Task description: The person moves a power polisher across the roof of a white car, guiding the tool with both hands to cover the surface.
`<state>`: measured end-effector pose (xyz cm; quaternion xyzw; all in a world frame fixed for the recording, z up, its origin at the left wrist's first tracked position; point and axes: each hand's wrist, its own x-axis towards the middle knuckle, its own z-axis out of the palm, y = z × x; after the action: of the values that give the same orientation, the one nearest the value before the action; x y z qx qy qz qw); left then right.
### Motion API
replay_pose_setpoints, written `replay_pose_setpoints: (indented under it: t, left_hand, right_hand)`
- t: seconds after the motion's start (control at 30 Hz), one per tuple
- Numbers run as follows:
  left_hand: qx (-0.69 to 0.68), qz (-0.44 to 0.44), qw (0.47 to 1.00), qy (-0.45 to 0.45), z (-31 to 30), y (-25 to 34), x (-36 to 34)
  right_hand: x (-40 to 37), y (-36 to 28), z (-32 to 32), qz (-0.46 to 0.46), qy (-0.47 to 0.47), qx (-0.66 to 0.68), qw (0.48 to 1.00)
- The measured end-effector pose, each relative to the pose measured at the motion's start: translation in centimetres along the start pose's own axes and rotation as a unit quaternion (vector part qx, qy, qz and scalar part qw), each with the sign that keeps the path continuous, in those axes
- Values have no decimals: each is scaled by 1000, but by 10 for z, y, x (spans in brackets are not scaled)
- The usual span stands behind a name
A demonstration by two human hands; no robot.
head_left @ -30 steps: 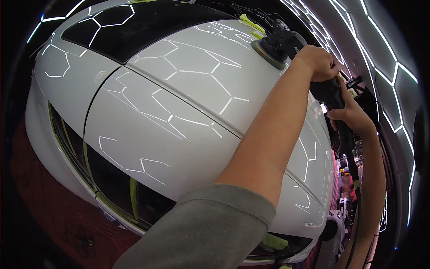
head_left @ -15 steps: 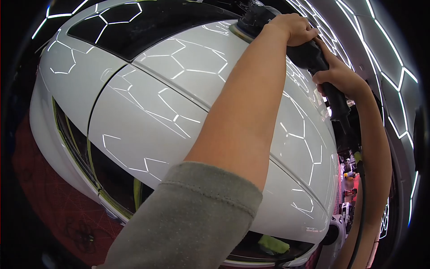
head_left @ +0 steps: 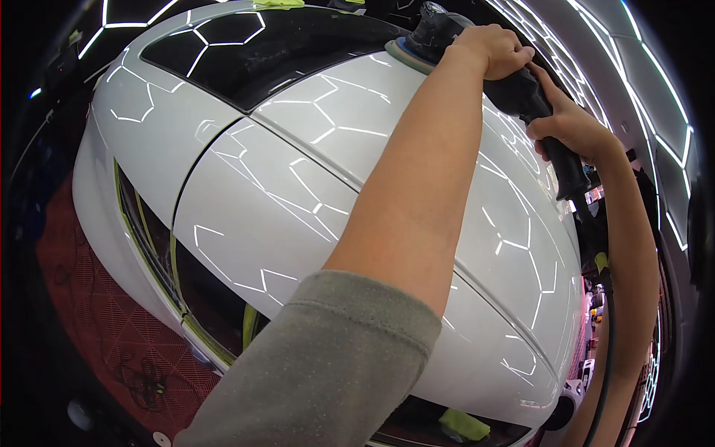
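Observation:
A black power polisher (head_left: 514, 95) rests with its round pad (head_left: 408, 56) on the glossy white car roof (head_left: 402, 97), beside the edge of a dark glass panel (head_left: 298, 45). My left hand (head_left: 491, 51) is closed over the polisher's head end, with the forearm stretched across the roof. Farther back, my right hand (head_left: 570, 125) wraps round the polisher's handle. From the handle's end a black cable (head_left: 611, 350) runs down along my right arm. Part of the pad is hidden behind the polisher and my left forearm.
Green tape (head_left: 176, 276) edges the side windows. A green cloth (head_left: 463, 425) lies on dark glass at the bottom, and another green cloth (head_left: 279, 3) is at the top. Coiled cable (head_left: 141, 381) lies on the red grid floor (head_left: 104, 313). Hexagonal lights (head_left: 655, 97) line the surroundings.
The view has shifted, so the car appears farther right and slightly lower. Against the roof, the polisher has moved a little left along the dark glass. Both hands keep their hold.

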<state>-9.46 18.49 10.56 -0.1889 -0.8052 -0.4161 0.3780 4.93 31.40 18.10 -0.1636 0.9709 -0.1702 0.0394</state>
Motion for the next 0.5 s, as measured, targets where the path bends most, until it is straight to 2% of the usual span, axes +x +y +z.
replay_pose_setpoints:
  t: [0.2,0.27,0.5]
  left_hand:
    - [-6,-3,1000,8,-10,-11,-1]
    - [-9,5,1000,-1,-11,-8,-3]
    - [-49,32,998,-27,17,53,-8]
  right_hand:
    - [10,-6,3,-11,-35,23,999]
    - [3,-8,5,-8,-19,11,1000]
    - [-47,14,-22,34,11,-8,999]
